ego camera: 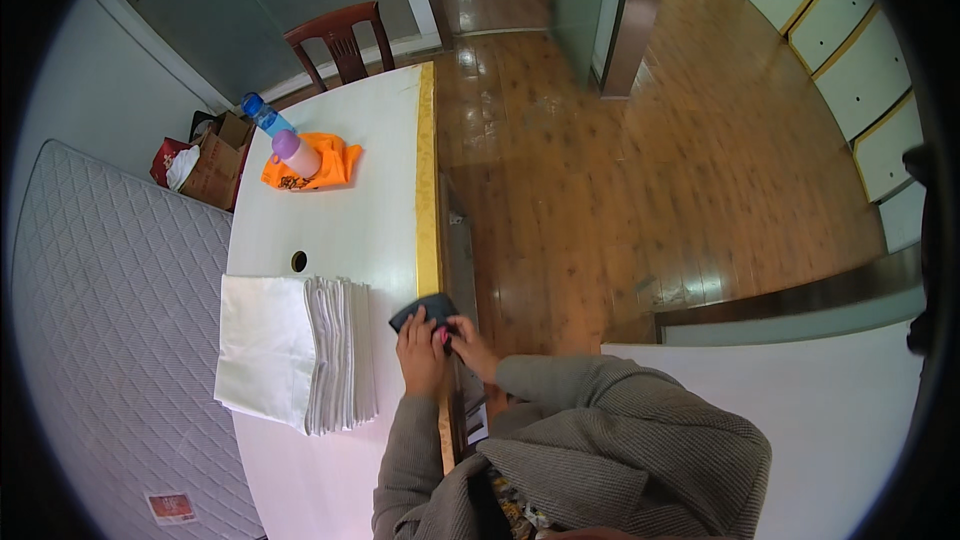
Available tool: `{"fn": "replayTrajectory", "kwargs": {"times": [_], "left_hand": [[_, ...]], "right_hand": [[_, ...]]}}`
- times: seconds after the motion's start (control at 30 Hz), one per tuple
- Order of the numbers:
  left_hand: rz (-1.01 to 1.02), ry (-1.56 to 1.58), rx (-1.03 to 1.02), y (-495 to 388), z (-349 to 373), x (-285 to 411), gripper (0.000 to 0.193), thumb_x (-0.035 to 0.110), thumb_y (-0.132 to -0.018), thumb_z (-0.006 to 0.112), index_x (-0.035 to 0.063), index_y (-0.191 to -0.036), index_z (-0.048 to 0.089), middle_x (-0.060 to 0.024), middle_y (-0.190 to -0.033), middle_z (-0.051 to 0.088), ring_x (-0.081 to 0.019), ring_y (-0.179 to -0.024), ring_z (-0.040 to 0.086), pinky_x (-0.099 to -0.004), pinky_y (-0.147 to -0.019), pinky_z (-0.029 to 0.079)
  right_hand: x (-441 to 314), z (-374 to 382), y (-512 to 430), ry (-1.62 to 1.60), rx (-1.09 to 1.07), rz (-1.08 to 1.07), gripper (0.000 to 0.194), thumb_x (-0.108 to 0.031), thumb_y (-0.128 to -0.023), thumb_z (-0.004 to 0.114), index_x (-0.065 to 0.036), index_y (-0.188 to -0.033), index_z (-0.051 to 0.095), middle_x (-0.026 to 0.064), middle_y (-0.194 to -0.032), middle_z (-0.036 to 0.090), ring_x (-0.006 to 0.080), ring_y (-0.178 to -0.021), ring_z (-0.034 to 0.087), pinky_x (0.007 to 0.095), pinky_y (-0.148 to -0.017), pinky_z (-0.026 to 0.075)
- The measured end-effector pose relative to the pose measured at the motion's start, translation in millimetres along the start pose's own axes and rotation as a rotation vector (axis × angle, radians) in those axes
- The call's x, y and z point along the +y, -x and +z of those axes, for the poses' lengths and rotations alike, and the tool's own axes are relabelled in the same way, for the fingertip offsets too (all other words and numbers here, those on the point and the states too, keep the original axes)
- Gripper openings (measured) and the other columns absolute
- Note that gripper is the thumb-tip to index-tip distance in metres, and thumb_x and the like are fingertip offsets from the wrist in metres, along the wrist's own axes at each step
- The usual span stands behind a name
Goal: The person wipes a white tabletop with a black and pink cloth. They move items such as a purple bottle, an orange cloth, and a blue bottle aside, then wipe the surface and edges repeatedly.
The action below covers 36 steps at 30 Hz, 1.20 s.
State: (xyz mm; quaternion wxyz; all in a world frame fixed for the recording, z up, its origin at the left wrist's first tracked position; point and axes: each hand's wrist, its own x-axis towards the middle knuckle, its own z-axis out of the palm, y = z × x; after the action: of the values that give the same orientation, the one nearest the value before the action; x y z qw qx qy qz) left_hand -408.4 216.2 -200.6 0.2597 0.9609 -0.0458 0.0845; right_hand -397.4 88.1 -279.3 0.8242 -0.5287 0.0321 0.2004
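Note:
A dark grey flat item [429,309], perhaps a folded cloth or a pouch, lies at the table's yellow-trimmed edge. The fingers of my left hand [421,352] rest across its near side and hold it there. My right hand [474,349] is at its lower right corner, just past the edge, with thumb and fingers closed around a small pink piece [442,334]. Whether that piece is fixed to the dark item is hidden by my fingers. To the left of my left hand sits a thick stack of folded white cloth [270,352].
On the white table [375,225], a pink bottle with a purple lid [298,156] and a blue bottle [266,116] stand by an orange bag [341,159]. A quilted mattress [120,300] leans at the left. Behind the table is a wooden chair [341,37]; white boards [862,52] line the right.

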Motion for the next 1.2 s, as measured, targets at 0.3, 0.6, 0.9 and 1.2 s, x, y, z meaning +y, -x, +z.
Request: {"fn": "replayTrajectory", "kwargs": {"times": [0.3, 0.6, 0.9, 1.2], "left_hand": [[-0.014, -0.059, -0.014, 51, -21, 14, 0.039, 0.019, -0.089, 0.076, 0.0025, -0.122, 0.064, -0.0184, -0.153, 0.053, -0.0423, -0.141, 0.047, -0.0517, -0.117, 0.036], [0.016, -0.183, -0.015, -32, 8, 4, 0.059, 0.026, -0.099, 0.064, 0.0060, -0.153, 0.048, -0.0158, -0.161, 0.045, -0.0379, -0.149, 0.039, -0.0514, -0.123, 0.029], [0.091, -0.206, -0.081, 56, -7, -12, 0.055, 0.029, -0.107, 0.049, 0.0109, -0.159, 0.042, -0.0113, -0.168, 0.035, -0.0339, -0.156, 0.031, -0.0518, -0.126, 0.022], [0.016, -0.241, -0.195, 199, -48, 7, 0.056, 0.030, -0.107, 0.049, 0.0113, -0.159, 0.043, -0.0115, -0.169, 0.035, -0.0334, -0.157, 0.028, -0.0509, -0.127, 0.021]], "right_hand": [[21, -1, 25, 0.084, -0.065, -0.077, 0.027, -0.017, -0.107, 0.057, -0.004, -0.128, 0.047, 0.0071, -0.117, 0.052, 0.0156, -0.114, 0.052, 0.0301, -0.102, 0.043], [-22, 0, -37, 0.089, 0.115, -0.013, 0.049, -0.029, -0.106, 0.062, -0.003, -0.142, 0.044, 0.0149, -0.139, 0.053, 0.0223, -0.121, 0.056, 0.0349, -0.104, 0.046], [31, 24, 40, 0.289, 0.247, -0.153, 0.040, -0.026, -0.103, 0.064, 0.000, -0.131, 0.053, 0.0167, -0.125, 0.062, 0.0252, -0.117, 0.059, 0.0359, -0.102, 0.048], [57, 61, 179, 0.320, 0.213, 0.015, 0.044, -0.024, -0.100, 0.068, -0.001, -0.133, 0.052, 0.0197, -0.135, 0.059, 0.0285, -0.126, 0.057, 0.0382, -0.106, 0.046]]}}
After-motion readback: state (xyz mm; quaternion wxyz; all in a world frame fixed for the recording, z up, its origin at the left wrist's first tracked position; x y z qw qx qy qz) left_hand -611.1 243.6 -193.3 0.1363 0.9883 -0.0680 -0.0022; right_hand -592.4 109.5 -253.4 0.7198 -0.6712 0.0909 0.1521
